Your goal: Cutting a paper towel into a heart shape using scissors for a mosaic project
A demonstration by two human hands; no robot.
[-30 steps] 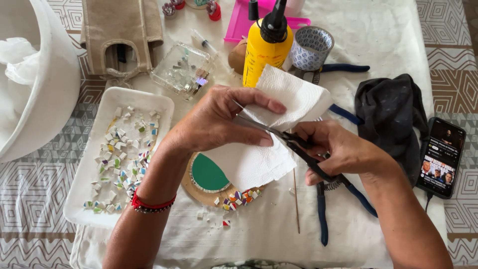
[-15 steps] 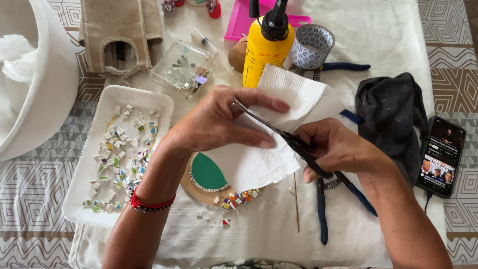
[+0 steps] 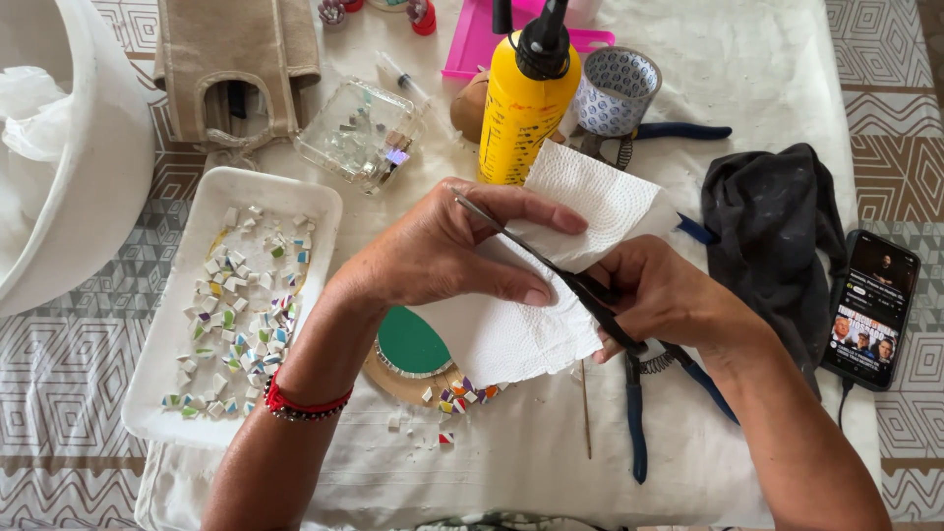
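Observation:
My left hand [image 3: 442, 246] pinches a folded white paper towel [image 3: 600, 192] around a thin pair of tweezers [image 3: 580, 285]. The metal tip pokes out up-left past my left thumb. My right hand [image 3: 669, 295] grips the tweezers' dark rear end. Both hands hover over a round mosaic piece [image 3: 408, 344] with a green centre and small coloured tiles along its lower edge; the towel hides part of it.
At the left, a white tray [image 3: 177, 393] holds several small tiles. A yellow bottle [image 3: 521, 108], patterned cup [image 3: 619, 88] and clear box [image 3: 359, 133] stand behind. Blue-handled pliers [image 3: 634, 433], a thin stick [image 3: 586, 413], a dark cloth [image 3: 777, 226] and a phone [image 3: 870, 310] lie to the right.
The tweezers' tip, hidden in the towel a second ago, has slid out up-left past my left thumb. My left hand's grip on the towel has shifted slightly.

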